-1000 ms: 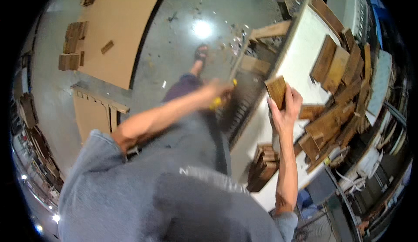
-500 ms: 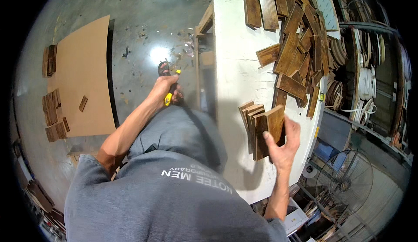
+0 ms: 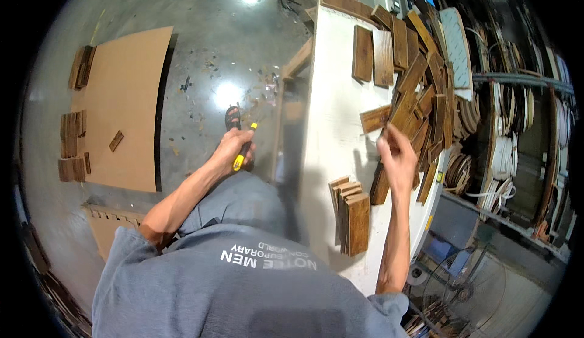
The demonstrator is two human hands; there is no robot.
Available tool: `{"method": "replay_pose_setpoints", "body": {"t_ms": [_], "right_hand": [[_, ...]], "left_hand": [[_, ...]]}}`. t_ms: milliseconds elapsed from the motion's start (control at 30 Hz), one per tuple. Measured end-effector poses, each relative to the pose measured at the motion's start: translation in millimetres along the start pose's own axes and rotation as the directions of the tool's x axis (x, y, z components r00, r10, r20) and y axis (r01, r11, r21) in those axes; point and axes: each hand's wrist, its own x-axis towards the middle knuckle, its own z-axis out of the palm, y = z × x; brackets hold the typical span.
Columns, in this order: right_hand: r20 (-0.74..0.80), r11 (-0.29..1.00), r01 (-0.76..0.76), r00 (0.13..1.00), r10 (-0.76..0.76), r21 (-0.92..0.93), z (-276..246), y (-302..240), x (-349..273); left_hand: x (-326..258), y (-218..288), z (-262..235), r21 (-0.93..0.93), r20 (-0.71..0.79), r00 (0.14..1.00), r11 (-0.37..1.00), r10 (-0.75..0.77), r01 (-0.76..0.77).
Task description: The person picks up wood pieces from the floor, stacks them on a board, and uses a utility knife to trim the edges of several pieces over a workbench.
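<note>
My left hand point(image 3: 233, 147) hangs beside the white table point(image 3: 331, 94), shut on a yellow-handled tool point(image 3: 242, 157) over the concrete floor. My right hand point(image 3: 397, 157) hovers, a little blurred, over the table at the edge of a loose pile of brown wood pieces point(image 3: 420, 88), fingers apart with nothing in them. A dark wood piece point(image 3: 380, 186) lies just below that hand. A neat stack of wood pieces point(image 3: 353, 219) sits near the table's front edge, left of my right forearm.
A large cardboard sheet point(image 3: 125, 107) lies on the floor at left with rows of small wood pieces point(image 3: 73, 146) along it. Shelves with coiled strips point(image 3: 505, 149) stand to the right. A fan point(image 3: 468, 289) is at lower right. My sandalled foot point(image 3: 232, 118) shows by the table.
My right hand held a wood piece and set it against the stack. Now it is empty and has moved up to the loose pile. The left hand still holds the yellow tool.
</note>
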Motion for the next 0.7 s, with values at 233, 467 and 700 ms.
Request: {"method": "replay_pose_setpoints", "body": {"t_ms": [233,467,700], "right_hand": [[-0.034,0.909,0.039,0.998,-0.059,-0.416,85.5,7.8,176.2],[0.394,0.936,0.082,0.917,0.063,-0.341,108.8,-55.4,150.5],[0.579,0.434,0.839,0.541,-0.609,-0.328,101.7,-32.2,170.7]], "left_hand": [[-15.4,24.1,-10.6,-0.019,-0.048,0.998,0.999,0.044,-0.045],[-11.6,33.6,-39.0,-0.113,-0.139,0.985,0.987,0.103,-0.119],[6.4,36.3,-24.6,0.044,-0.112,0.99,0.995,0.089,-0.085]]}}
